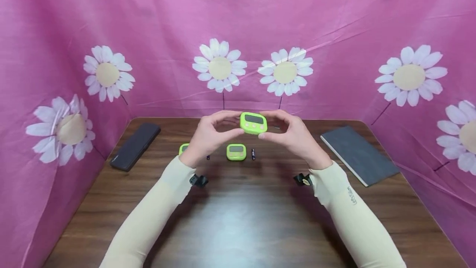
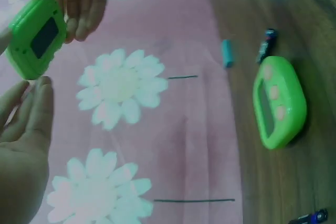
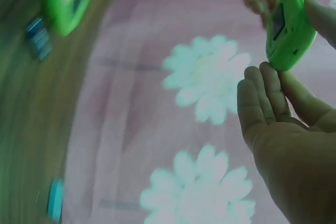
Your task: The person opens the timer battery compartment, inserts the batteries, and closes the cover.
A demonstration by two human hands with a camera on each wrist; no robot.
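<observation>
A lime-green digital timer [image 1: 253, 123], with a grey screen and several pale buttons, is held up above the table between both hands. My left hand [image 1: 212, 135] pinches its left side between thumb and fingers, and my right hand [image 1: 297, 137] pinches its right side. In the left wrist view the back of the raised timer [image 2: 37, 38] shows a dark rectangular patch. Below it, a second green timer [image 1: 236, 152] lies on the table beside a small dark battery [image 1: 253, 154]. A third timer [image 1: 184, 148] is partly hidden behind my left wrist, with another battery [image 1: 208, 157] nearby.
A black oblong case [image 1: 135, 147] lies at the table's left edge. To the right is a dark grey notebook [image 1: 358, 154]. A pink cloth [image 1: 253, 7] with daisies hangs behind the wooden table [image 1: 238, 226]. Near the back edge is a small light-blue object [image 2: 227, 53].
</observation>
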